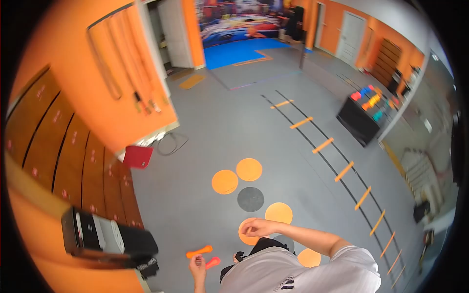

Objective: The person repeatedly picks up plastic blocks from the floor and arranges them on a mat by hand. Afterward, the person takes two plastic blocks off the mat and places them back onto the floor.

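Note:
My left hand [197, 264] is at the bottom, its fingers loosely bent and apart, with nothing visible in it. Just beyond its fingertips in the view is an orange dumbbell [199, 251]. A red-pink dumbbell [213, 263] shows right beside the hand; both appear to lie on the floor, though the hand overlaps them in view. My right hand [256, 227] is held in front of my body with loosely bent fingers and seems to hold nothing. It covers part of an orange floor disc [247, 238] below it.
More orange discs [249, 169] and a dark grey disc [250, 199] lie ahead. An agility ladder [344, 171] runs along the right. A black box [359, 119] with colourful dumbbells on top stands beyond it. Brown lockers [68, 171] and a black-and-white device [105, 234] are on the left.

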`<state>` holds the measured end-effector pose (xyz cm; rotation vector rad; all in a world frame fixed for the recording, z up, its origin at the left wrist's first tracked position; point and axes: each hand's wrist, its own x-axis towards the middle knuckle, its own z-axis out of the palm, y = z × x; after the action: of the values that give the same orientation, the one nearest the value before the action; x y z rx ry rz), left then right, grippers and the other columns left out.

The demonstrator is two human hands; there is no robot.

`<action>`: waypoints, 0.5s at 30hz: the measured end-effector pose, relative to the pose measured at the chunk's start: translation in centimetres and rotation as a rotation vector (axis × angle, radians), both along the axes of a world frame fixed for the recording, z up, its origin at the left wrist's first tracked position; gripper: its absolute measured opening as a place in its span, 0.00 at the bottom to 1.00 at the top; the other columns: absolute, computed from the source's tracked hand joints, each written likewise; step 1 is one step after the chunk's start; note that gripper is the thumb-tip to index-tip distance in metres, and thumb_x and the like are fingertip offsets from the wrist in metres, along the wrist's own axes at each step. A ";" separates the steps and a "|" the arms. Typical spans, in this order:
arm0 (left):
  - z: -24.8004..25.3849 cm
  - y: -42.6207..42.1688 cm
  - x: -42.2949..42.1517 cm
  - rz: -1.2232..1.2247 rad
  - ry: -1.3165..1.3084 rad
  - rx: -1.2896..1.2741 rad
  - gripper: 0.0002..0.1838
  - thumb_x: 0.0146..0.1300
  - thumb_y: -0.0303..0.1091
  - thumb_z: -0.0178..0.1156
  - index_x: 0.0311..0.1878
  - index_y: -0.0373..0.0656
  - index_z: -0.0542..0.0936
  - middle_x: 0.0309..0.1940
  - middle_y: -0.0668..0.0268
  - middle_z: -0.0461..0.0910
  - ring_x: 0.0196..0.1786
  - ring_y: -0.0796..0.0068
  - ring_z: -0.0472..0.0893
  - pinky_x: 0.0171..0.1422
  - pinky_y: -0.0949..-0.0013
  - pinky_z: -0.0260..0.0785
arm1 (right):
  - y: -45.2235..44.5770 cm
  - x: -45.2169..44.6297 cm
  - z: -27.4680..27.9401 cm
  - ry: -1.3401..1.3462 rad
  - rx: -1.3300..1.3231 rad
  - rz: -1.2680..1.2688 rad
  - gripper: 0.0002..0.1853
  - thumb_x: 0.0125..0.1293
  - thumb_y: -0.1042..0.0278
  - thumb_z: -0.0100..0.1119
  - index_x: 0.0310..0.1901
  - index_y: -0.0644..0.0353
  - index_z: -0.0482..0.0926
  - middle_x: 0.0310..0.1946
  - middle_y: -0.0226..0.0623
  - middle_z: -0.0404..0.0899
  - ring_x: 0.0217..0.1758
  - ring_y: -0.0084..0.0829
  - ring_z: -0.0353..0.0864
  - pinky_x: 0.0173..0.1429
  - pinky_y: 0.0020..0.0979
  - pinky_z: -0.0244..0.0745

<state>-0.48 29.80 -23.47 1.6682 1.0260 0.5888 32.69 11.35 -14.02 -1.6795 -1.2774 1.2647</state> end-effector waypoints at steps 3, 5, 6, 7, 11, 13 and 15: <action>1.4 -2.1 8.2 -0.257 0.024 0.021 0.07 0.58 0.25 0.63 0.40 0.39 0.80 0.34 0.66 0.82 0.35 0.77 0.80 0.39 0.71 0.73 | -9.9 3.7 -1.9 0.000 -0.032 -0.345 0.14 0.67 0.62 0.59 0.51 0.55 0.79 0.47 0.35 0.83 0.47 0.31 0.84 0.56 0.33 0.77; 1.0 -4.2 14.7 -0.444 0.058 0.076 0.07 0.58 0.25 0.63 0.40 0.39 0.80 0.34 0.66 0.82 0.35 0.77 0.81 0.39 0.71 0.73 | -15.9 6.1 -3.0 0.063 -0.011 -0.544 0.14 0.67 0.62 0.59 0.51 0.55 0.80 0.48 0.35 0.83 0.48 0.31 0.84 0.56 0.33 0.76; 1.3 -5.5 18.2 -0.544 0.065 0.077 0.07 0.59 0.26 0.63 0.41 0.39 0.81 0.36 0.65 0.83 0.36 0.76 0.81 0.39 0.72 0.73 | -18.1 7.0 -2.5 0.096 -0.003 -0.616 0.13 0.68 0.62 0.59 0.52 0.55 0.80 0.47 0.35 0.83 0.48 0.30 0.84 0.57 0.34 0.76; 1.7 -7.0 22.1 -0.650 0.078 0.093 0.07 0.59 0.26 0.63 0.41 0.39 0.81 0.36 0.65 0.83 0.36 0.75 0.82 0.39 0.71 0.73 | -20.4 8.1 -2.8 0.090 0.025 -0.693 0.13 0.68 0.63 0.59 0.51 0.56 0.80 0.47 0.34 0.83 0.47 0.29 0.84 0.56 0.33 0.77; 3.9 -14.8 36.4 -1.042 0.070 0.179 0.07 0.60 0.28 0.63 0.42 0.41 0.81 0.36 0.66 0.83 0.38 0.74 0.82 0.40 0.70 0.73 | -28.8 12.4 -3.6 0.123 0.106 -0.960 0.12 0.69 0.66 0.59 0.51 0.58 0.79 0.46 0.34 0.83 0.47 0.28 0.84 0.55 0.32 0.77; 4.5 -17.2 42.1 -1.167 0.051 0.196 0.07 0.61 0.28 0.63 0.43 0.41 0.81 0.36 0.66 0.83 0.39 0.74 0.82 0.41 0.69 0.73 | -31.0 14.1 -4.4 0.125 0.124 -1.052 0.12 0.69 0.64 0.59 0.51 0.58 0.80 0.46 0.34 0.84 0.47 0.29 0.84 0.54 0.33 0.78; 4.4 -20.3 47.2 -1.227 0.040 0.151 0.07 0.61 0.29 0.63 0.43 0.42 0.82 0.36 0.66 0.83 0.40 0.74 0.82 0.43 0.68 0.73 | -33.4 16.1 -5.0 0.073 0.106 -1.115 0.14 0.68 0.61 0.60 0.50 0.58 0.81 0.46 0.35 0.84 0.46 0.32 0.85 0.52 0.34 0.79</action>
<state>46.74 9.48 -19.12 2.0600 -0.1424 -0.1980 48.77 -22.02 -18.99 -1.7935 -0.2026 0.5387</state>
